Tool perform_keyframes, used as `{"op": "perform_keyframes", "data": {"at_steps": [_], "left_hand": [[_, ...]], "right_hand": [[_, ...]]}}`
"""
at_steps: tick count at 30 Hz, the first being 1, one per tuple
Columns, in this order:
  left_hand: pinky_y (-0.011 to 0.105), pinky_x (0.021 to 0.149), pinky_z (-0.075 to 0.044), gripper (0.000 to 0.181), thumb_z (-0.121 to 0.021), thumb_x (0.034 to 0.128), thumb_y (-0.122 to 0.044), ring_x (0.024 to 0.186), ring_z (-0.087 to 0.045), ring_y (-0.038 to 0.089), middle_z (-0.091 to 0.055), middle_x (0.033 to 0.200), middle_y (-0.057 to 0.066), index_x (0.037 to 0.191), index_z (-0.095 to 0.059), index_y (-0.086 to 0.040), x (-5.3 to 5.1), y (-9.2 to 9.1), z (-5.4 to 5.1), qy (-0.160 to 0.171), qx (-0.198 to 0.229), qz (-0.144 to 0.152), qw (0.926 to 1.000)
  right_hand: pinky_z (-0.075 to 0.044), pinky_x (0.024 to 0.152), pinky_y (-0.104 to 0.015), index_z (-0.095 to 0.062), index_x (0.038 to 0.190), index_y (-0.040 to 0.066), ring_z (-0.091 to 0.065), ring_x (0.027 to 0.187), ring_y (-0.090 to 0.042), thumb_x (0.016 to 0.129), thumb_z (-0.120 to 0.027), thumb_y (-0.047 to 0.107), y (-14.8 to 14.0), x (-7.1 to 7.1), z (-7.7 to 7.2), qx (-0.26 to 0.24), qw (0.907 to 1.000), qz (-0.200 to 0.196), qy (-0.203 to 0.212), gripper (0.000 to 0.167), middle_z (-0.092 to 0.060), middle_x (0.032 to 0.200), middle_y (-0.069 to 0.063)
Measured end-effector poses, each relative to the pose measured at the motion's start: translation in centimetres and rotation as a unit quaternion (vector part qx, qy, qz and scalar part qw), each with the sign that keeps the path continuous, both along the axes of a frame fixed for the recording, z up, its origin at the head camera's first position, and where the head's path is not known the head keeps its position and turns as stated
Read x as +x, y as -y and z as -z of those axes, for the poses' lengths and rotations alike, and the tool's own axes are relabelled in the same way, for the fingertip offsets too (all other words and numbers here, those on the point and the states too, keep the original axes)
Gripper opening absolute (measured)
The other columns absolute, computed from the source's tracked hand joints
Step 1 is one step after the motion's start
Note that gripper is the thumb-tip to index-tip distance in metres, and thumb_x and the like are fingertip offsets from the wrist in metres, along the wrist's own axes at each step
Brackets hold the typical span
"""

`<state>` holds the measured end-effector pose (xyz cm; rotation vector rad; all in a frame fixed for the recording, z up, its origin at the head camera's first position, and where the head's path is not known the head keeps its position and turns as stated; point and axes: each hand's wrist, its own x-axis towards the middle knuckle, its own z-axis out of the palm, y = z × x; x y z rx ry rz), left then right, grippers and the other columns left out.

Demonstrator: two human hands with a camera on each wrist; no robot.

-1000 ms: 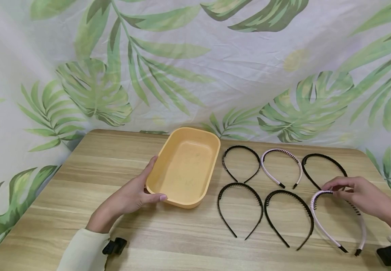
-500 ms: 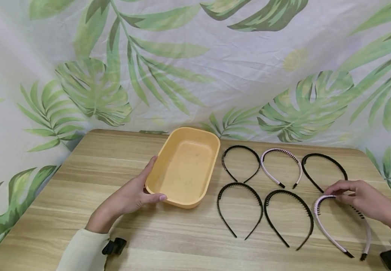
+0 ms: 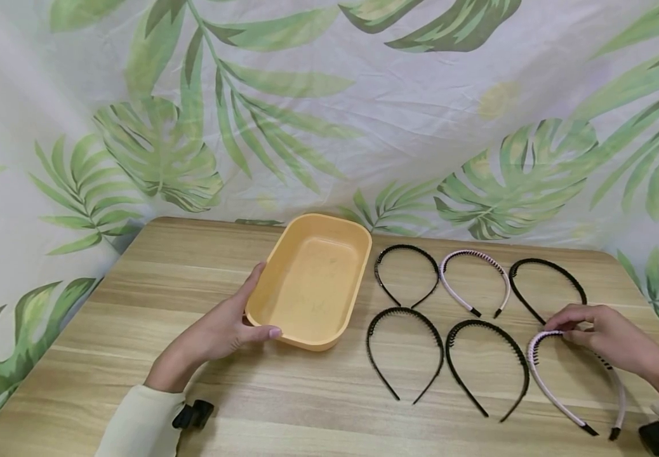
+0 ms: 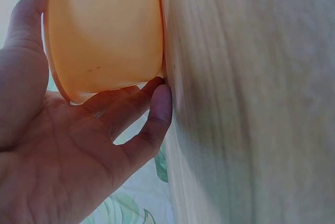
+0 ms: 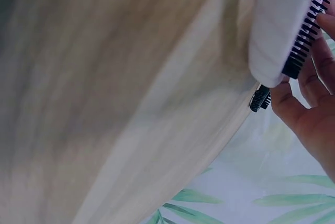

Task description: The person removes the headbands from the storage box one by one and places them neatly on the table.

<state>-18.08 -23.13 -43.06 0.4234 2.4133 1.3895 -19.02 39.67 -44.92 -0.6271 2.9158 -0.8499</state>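
My left hand (image 3: pixel 221 333) holds the near left corner of an orange-yellow plastic bin (image 3: pixel 312 285), thumb over its front rim and fingers along its outer side. In the left wrist view, the fingers (image 4: pixel 149 124) lie against the bin's wall (image 4: pixel 104 35) close to the table. On the right, my right hand (image 3: pixel 609 336) pinches the top of a pale pink toothed headband (image 3: pixel 548 391) at the front right of the group. The hand covers part of its arch. Its black teeth (image 5: pixel 301 46) show near the fingers in the right wrist view.
Beside the bin lie black headbands (image 3: pixel 404 310) (image 3: pixel 486 322) in front, with another black one (image 3: pixel 402 246), a pink one (image 3: pixel 474 252) and a black one (image 3: pixel 546 261) behind. A leaf-print cloth (image 3: pixel 306 127) hangs behind the wooden table (image 3: pixel 284 406).
The pink headband in my right hand has shifted slightly right and toward me, away from the black one beside it, then barely moved. My left hand and the bin have stayed put.
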Motion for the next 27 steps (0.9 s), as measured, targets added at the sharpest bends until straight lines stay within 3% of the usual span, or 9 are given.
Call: {"op": "perform_keyframes", "data": {"at_steps": [11, 18, 22, 27], "left_hand": [[0.035, 0.101, -0.052, 0.124, -0.084, 0.0915, -0.027, 0.125, -0.062, 0.033, -0.03, 0.165, 0.033, 0.169, 0.013, -0.019, -0.1, -0.1, 0.0, 0.002, 0.006, 0.004, 1.0], [0.035, 0.101, -0.052, 0.125, -0.084, 0.091, -0.029, 0.125, -0.062, 0.033, -0.029, 0.165, 0.034, 0.168, 0.013, -0.019, 0.0, -0.3, 0.1, 0.005, 0.001, 0.0, 1.0], [0.034, 0.1, -0.052, 0.125, -0.084, 0.0909, -0.029, 0.124, -0.063, 0.033, -0.031, 0.164, 0.035, 0.168, 0.014, -0.02, 0.0, -0.4, 0.1, 0.009, 0.0, -0.002, 1.0], [0.036, 0.1, -0.053, 0.124, -0.083, 0.0917, -0.03, 0.124, -0.063, 0.033, -0.031, 0.164, 0.035, 0.168, 0.014, -0.02, 0.1, -0.3, 0.0, 0.001, -0.007, 0.0, 1.0]], "right_hand": [[-0.043, 0.074, -0.008, -0.082, 0.093, 0.017, -0.053, 0.096, 0.019, 0.083, -0.074, -0.016, 0.1, 0.2, 0.1, 0.005, 0.9998, -0.001, -0.021, 0.035, -0.072, 0.095, 0.023], [-0.046, 0.071, -0.013, -0.083, 0.092, 0.017, -0.054, 0.095, 0.018, 0.083, -0.074, -0.016, 0.1, 0.5, 0.0, 0.011, 0.9993, 0.008, -0.033, 0.035, -0.072, 0.095, 0.023], [-0.047, 0.067, -0.017, -0.082, 0.091, 0.016, -0.054, 0.09, 0.018, 0.082, -0.075, -0.015, 0.2, 0.7, -0.1, 0.016, 0.9987, 0.028, -0.041, 0.033, -0.071, 0.094, 0.025], [-0.049, 0.064, -0.02, -0.08, 0.094, 0.014, -0.055, 0.082, 0.015, 0.085, -0.075, -0.012, 0.6, 1.1, -0.7, 0.024, 0.9959, 0.074, -0.046, 0.027, -0.073, 0.091, 0.018]]}}
